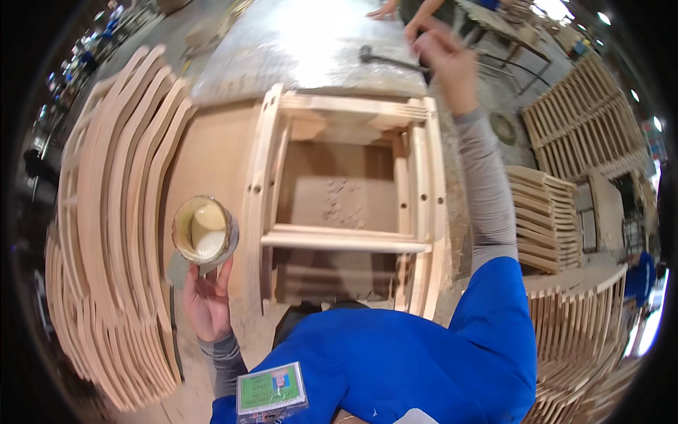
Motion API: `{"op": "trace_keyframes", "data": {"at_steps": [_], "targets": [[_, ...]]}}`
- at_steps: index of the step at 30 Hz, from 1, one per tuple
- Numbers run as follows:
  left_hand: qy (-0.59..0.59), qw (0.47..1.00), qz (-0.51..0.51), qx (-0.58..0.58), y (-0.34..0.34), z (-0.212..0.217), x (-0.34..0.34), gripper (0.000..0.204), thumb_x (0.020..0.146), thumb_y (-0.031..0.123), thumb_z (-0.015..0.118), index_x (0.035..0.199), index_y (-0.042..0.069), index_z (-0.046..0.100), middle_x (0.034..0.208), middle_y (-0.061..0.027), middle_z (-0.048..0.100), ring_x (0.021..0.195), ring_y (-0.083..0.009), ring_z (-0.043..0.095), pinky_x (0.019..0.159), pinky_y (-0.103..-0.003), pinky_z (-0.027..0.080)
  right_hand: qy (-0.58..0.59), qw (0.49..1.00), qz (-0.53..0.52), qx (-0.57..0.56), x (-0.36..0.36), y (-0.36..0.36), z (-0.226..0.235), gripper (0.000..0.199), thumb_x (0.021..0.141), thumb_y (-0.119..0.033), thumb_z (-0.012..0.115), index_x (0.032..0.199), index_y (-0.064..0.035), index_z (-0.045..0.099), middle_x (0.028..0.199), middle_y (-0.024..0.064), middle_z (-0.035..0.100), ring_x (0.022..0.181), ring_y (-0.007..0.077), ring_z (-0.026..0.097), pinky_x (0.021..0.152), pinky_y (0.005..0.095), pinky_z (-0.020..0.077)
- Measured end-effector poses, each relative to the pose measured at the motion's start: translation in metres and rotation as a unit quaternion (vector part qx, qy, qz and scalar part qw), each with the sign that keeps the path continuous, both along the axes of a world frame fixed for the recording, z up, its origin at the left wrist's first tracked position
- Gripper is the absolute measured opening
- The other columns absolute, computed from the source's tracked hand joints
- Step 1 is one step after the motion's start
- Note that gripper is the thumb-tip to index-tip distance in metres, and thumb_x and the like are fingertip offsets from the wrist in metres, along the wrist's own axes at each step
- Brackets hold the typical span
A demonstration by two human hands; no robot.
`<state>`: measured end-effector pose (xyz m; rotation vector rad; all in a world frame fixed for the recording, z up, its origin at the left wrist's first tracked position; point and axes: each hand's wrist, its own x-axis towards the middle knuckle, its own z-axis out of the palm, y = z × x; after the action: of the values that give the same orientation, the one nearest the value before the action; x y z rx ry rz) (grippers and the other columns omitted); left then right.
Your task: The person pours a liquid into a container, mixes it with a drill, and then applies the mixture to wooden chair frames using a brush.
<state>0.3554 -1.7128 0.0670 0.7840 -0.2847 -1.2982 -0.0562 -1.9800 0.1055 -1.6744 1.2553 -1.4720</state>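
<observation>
My left hand [206, 302] grips a round cup [232, 230] from below, with the fingers at its underside. Creamy white liquid [210, 244] lies inside it, and its rim is stained. To the right stands a pale wooden frame [353, 246] with dark round holes in its side rails. My right hand [450, 63] is raised past the frame's far right corner. Motion blurs its fingers, so whether it holds anything is unclear. Beside it, a dark long-handled tool [388, 61] with a rounded head lies over the plastic-covered surface.
Curved wooden parts [134, 191] are stacked at the left. Small wood pieces [342, 201] lie scattered inside the frame's opening. Another person's hands [422, 18] are at the far edge of the shiny covered surface [296, 49]. More wooden stacks [544, 219] stand at the right.
</observation>
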Motion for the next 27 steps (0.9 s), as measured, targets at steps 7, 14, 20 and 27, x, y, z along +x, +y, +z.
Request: {"op": "trace_keyframes", "data": {"at_steps": [7,14,20,27], "targets": [[-0.005,0.997,0.076,-0.002,0.060,0.002,0.019,0.031,0.092,0.018,0.044,0.118,0.002,0.047,0.126,-0.0095,0.046,0.116,-0.0234,0.045,0.092,-0.046,0.044,-0.144,0.974,0.144,-0.103,0.122,0.096,0.079,0.014,0.084,-0.003,0.054,0.094,0.0062,0.058,0.090,0.0155,0.063,0.080,0.0199,0.061,0.077,0.0288,0.0486],[-0.153,0.973,0.169,-0.028,0.096,0.013,0.059,0.028,0.090,0.014,0.049,0.116,0.002,0.050,0.117,-0.0068,0.053,0.098,-0.0166,0.056,0.078,-0.037,0.052,-0.187,0.909,0.370,0.041,0.228,0.223,0.047,0.007,0.085,0.000,0.053,0.089,0.0054,0.053,0.091,0.0179,0.059,0.077,0.0229,0.062,0.072,0.0334,0.0519],[-0.240,0.918,0.305,-0.080,0.153,0.023,0.134,0.038,0.089,0.010,0.050,0.125,0.002,0.042,0.109,-0.0083,0.057,0.094,-0.0165,0.058,0.073,-0.032,0.051,-0.074,0.918,0.374,-0.110,0.385,0.294,0.038,0.012,0.080,0.007,0.056,0.092,0.0045,0.055,0.093,0.0195,0.060,0.085,0.0230,0.062,0.073,0.0293,0.0502],[-0.253,0.892,0.366,-0.086,0.252,0.029,0.269,0.044,0.088,0.009,0.052,0.127,-0.002,0.037,0.113,-0.0127,0.055,0.099,-0.0193,0.057,0.075,-0.032,0.053,-0.032,0.761,0.571,-0.307,0.543,0.390,0.033,0.031,0.065,0.009,0.067,0.092,0.0040,0.053,0.094,0.0194,0.059,0.080,0.0305,0.063,0.063,0.0328,0.0535]]}}
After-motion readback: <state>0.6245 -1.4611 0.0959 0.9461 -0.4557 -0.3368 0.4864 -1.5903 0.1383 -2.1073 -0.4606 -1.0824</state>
